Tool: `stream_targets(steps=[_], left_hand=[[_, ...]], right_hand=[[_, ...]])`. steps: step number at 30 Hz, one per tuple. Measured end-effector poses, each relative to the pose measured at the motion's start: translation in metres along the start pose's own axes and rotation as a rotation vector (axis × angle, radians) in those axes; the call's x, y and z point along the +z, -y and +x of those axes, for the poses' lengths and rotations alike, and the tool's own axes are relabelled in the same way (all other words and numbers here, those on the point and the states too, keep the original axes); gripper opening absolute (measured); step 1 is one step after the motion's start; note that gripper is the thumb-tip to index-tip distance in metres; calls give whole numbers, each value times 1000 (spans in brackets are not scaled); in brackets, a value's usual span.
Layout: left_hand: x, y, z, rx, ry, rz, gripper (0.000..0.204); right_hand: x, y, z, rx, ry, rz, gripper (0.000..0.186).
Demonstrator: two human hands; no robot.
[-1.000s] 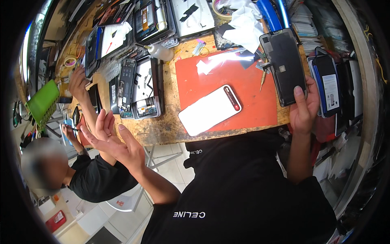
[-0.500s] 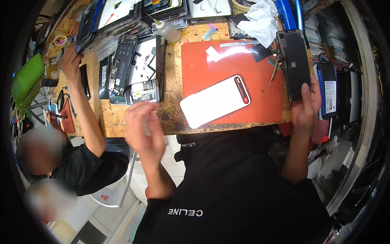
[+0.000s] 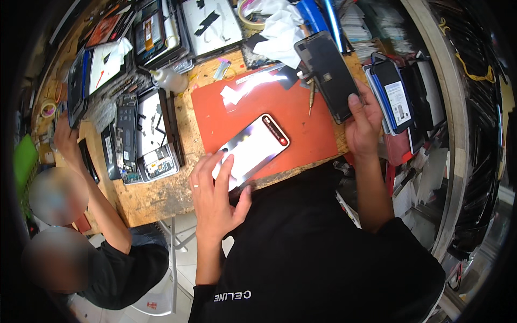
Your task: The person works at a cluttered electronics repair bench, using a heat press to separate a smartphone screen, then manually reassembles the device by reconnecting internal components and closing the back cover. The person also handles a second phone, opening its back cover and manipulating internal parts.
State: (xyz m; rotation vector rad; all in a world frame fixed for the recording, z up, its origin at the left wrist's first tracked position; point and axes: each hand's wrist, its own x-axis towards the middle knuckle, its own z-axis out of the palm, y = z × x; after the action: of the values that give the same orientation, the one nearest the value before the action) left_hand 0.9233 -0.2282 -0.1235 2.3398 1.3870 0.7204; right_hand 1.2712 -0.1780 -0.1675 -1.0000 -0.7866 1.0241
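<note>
White slab-shaped smartphone (image 3: 250, 152): lying on the red rubber mat (image 3: 301, 124), long axis running diagonally away from the left hand (image 3: 215, 196), whose spread fingers are pressing its near end. Right hand (image 3: 363, 121): gripping a black detached screen panel (image 3: 329, 75), farther off.

left hand (image 3: 215, 196) on white phone (image 3: 252, 151) | right hand (image 3: 363, 121) holds black screen panel (image 3: 328, 72) | red mat (image 3: 301, 118)

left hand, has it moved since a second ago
Yes. The left hand has come up from below the workbench edge and now rests on the white phone on the red mat.
</note>
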Motion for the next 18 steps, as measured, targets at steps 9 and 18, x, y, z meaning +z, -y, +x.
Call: stream_targets(steps=[9, 18], left_hand=[[-2, -11, 73, 3, 26, 70, 98], [17, 15, 234, -263, -253, 273, 81]], right_hand=[[0, -4, -2, -1, -22, 71, 44], [-4, -3, -3, 13, -8, 175, 45]])
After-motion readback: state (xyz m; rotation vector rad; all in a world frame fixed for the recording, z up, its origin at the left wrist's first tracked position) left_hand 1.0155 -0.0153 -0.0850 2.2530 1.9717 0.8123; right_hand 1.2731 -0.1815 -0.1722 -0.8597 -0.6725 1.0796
